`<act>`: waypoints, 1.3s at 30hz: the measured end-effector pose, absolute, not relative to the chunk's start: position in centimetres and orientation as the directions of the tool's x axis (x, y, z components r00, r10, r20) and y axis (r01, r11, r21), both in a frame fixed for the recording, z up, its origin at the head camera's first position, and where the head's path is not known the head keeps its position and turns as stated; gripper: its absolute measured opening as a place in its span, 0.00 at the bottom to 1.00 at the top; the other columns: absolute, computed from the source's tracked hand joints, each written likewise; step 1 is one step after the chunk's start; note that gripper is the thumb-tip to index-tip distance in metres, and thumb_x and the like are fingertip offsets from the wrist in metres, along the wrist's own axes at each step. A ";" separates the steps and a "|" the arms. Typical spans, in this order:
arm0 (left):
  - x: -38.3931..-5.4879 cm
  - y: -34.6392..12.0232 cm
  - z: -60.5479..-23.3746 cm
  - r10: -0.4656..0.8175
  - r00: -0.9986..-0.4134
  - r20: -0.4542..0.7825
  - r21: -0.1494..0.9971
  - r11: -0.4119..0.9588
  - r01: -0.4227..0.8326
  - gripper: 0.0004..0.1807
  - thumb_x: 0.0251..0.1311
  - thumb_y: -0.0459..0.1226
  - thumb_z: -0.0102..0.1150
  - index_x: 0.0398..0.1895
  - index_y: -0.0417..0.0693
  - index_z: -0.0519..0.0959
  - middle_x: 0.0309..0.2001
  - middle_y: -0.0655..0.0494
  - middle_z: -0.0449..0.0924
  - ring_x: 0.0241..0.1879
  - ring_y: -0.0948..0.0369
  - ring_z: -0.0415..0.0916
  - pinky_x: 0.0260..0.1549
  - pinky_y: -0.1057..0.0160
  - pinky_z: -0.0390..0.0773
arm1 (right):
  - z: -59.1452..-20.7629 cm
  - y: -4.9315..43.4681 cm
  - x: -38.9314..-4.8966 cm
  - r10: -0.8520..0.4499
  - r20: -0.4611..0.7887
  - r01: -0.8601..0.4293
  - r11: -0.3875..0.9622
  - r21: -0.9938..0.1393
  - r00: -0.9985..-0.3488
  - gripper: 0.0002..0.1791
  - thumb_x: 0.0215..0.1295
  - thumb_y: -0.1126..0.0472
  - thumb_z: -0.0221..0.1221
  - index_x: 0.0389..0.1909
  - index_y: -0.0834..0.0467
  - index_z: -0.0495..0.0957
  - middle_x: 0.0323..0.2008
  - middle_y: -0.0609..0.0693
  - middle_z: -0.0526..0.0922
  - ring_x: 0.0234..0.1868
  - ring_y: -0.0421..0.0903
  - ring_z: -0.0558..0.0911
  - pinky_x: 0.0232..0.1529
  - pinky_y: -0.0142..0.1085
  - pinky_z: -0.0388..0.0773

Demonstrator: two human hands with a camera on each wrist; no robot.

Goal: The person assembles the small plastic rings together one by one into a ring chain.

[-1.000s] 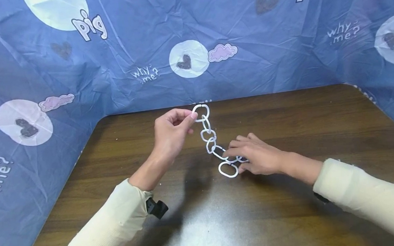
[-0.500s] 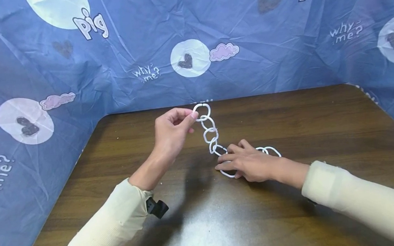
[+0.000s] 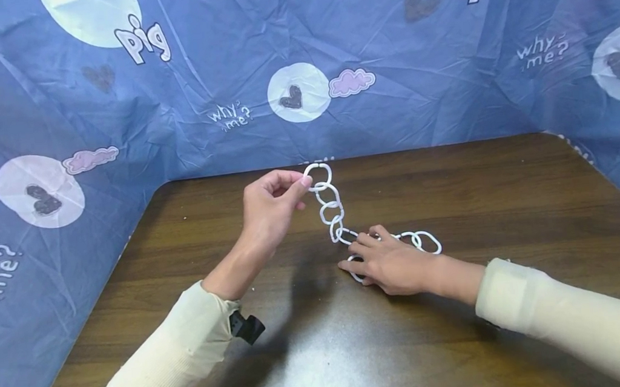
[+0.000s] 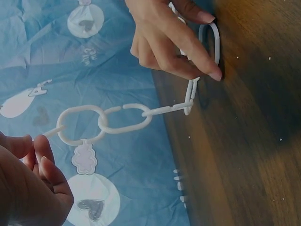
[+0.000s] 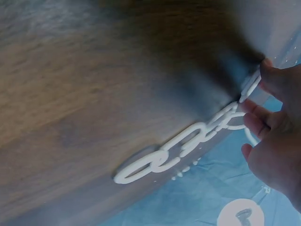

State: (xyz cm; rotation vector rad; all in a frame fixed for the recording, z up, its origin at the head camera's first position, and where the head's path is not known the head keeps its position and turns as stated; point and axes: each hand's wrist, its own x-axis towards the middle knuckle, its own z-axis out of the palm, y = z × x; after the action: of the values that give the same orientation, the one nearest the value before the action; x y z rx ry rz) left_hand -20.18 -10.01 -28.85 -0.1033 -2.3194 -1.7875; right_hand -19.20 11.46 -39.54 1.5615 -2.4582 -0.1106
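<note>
My left hand (image 3: 269, 206) pinches the top link of a white plastic chain (image 3: 320, 186) between thumb and index finger. The chain hangs from there to the table, then runs on behind my right hand (image 3: 397, 265). Its far end lies flat on the wood, as the row of chain links (image 5: 160, 157) in the right wrist view shows. Low at the table, my right thumb and index finger grip a separate oval link (image 4: 217, 42) at its two ends. In the head view that hand covers most of this link.
The dark wooden table (image 3: 496, 197) carries a few tiny white specks. A blue printed cloth (image 3: 396, 41) rises behind it and along both sides. A black strap piece (image 3: 248, 328) juts from my left sleeve.
My right hand has moved slightly left and toward me, fingers coming over the loose link. The chain's tail now stretches out to the right of that hand. My left hand stays put.
</note>
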 end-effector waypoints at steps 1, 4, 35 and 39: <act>-20.2 -10.0 -28.9 -0.072 -0.976 0.207 0.947 0.263 0.182 0.08 0.59 0.37 0.65 0.35 0.41 0.83 0.32 0.48 0.84 0.21 0.62 0.77 0.21 0.70 0.71 | -39.5 11.4 -19.1 -0.902 0.143 -0.882 0.429 0.194 -0.408 0.24 0.63 0.53 0.60 0.61 0.50 0.74 0.43 0.49 0.75 0.51 0.51 0.71 0.55 0.50 0.62; -20.2 -10.0 -28.9 -0.063 -0.977 0.202 0.950 0.254 0.180 0.08 0.59 0.37 0.65 0.35 0.41 0.83 0.33 0.46 0.84 0.22 0.61 0.78 0.22 0.70 0.73 | -39.3 11.3 -18.7 -0.903 0.129 -0.879 0.428 0.210 -0.409 0.23 0.65 0.53 0.59 0.61 0.50 0.75 0.43 0.51 0.75 0.51 0.52 0.71 0.56 0.50 0.62; -19.9 -9.4 -29.4 0.009 -0.981 0.192 0.954 0.232 0.188 0.07 0.59 0.37 0.65 0.35 0.41 0.83 0.34 0.45 0.84 0.26 0.53 0.79 0.26 0.69 0.73 | -32.7 15.2 -20.3 -0.549 0.439 -0.699 0.621 -0.355 -0.711 0.22 0.68 0.61 0.57 0.62 0.54 0.71 0.50 0.56 0.74 0.48 0.52 0.66 0.53 0.51 0.57; -19.8 -9.2 -29.5 0.035 -0.981 0.191 0.953 0.232 0.194 0.07 0.58 0.37 0.66 0.34 0.42 0.83 0.30 0.50 0.83 0.28 0.47 0.80 0.26 0.68 0.73 | -31.1 15.4 -20.9 -0.415 0.378 -0.559 0.543 -0.627 -0.828 0.22 0.69 0.61 0.55 0.63 0.55 0.71 0.50 0.54 0.75 0.49 0.50 0.65 0.50 0.45 0.58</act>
State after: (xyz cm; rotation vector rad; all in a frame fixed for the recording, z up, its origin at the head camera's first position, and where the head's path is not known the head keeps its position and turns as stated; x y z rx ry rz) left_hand -19.79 -9.17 -29.50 -0.2213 -2.3613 -1.8568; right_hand -20.87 15.36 -31.10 0.8277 -2.5939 1.1531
